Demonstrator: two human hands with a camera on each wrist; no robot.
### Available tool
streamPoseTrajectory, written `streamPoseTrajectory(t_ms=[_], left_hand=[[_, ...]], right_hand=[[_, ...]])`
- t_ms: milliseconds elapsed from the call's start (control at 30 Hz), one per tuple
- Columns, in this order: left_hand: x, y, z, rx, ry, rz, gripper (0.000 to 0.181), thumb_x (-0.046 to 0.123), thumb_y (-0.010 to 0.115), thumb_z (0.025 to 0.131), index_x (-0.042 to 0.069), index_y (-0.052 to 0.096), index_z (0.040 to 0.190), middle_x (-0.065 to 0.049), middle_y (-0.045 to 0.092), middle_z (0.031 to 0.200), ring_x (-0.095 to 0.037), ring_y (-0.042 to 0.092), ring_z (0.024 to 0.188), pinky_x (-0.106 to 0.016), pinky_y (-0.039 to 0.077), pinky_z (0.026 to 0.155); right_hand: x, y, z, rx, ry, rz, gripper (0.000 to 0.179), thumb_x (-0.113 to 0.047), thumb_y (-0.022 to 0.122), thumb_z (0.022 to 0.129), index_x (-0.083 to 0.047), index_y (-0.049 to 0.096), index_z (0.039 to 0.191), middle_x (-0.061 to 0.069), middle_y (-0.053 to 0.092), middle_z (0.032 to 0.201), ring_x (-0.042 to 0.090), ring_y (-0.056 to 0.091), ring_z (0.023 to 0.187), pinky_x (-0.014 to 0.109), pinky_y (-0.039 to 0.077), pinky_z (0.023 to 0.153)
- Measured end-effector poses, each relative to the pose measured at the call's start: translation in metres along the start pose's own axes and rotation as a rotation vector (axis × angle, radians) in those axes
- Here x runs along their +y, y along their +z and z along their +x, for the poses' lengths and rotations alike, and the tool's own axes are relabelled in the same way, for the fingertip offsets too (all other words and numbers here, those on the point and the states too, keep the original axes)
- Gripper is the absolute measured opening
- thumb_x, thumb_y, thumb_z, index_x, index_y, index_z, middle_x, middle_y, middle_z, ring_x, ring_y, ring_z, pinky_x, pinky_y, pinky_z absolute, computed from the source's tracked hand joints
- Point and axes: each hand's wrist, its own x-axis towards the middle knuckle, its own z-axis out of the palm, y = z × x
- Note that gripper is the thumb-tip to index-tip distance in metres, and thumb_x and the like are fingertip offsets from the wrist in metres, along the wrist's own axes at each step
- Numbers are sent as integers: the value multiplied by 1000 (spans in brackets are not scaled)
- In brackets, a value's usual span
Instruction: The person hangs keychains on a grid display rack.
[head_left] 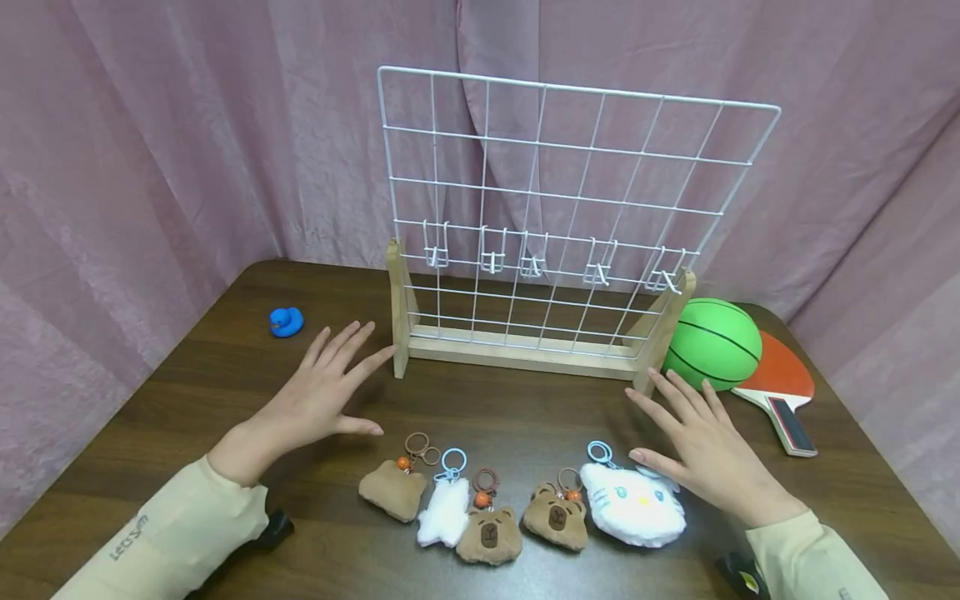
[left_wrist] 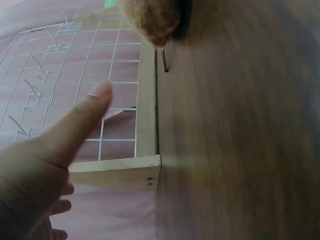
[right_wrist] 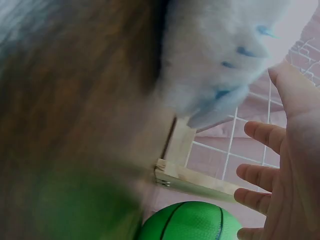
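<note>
White cat-faced plush keychain lies on the desk at the right end of a row of five, just on the near side of the right hand and slightly inward from it. Its long axis runs side to side, while its blue ring sits on the side away from the person, toward the wire rack. Of the two hands, the right is clearly nearer, its thumb beside the plush's far edge; whether they touch I cannot tell. Its fingers are spread and nearly straight, with nothing held. The left hand is likewise spread wide and holds nothing; nearest it is the plain brown plush keychain at the row's left end, lying inward and toward the person from its thumb. Between these lie the small white plush keychain, the left bear plush and the right bear plush. All five have their rings on the rack side, so either hand would probably reach inward and back toward the person, meeting a ring first
</note>
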Motion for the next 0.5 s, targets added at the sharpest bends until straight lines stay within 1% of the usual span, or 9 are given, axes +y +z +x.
streamPoseTrajectory(t_ms=[100,200,267,367,500], left_hand=[[-1,-1,3,72,44,-1,101,58,81,63,16,39,145,-24,31,152,-44,27,140,-64,21,112],[-1,-3,7,131,77,-8,98,53,82,64,14,42,143,-24,37,148,-44,34,135,-64,26,109],[-1,-4,9,169,92,-22,96,49,84,64,12,43,142,-25,41,145,-44,38,133,-64,30,107],[0,-5,12,215,103,-52,93,43,86,64,11,44,140,-24,45,141,-43,42,129,-63,35,104],[1,-5,16,247,87,-114,90,38,87,64,11,45,140,-20,48,138,-40,44,126,-62,37,102]], right_hand=[[-1,-5,2,0,-1,22,72,-52,65,85,-25,38,146,16,32,154,36,28,141,57,14,118],[-3,-10,4,3,-12,44,72,-50,68,84,-23,41,145,17,35,151,38,34,137,59,27,112],[-4,-14,6,7,-23,56,72,-49,69,83,-22,42,144,18,37,150,39,38,133,60,35,105],[-6,-19,8,13,-36,81,71,-46,71,83,-21,43,143,17,40,148,37,43,129,59,42,97],[-9,-25,9,10,-32,126,68,-43,72,83,-20,45,142,14,43,145,32,45,128,54,47,94]])
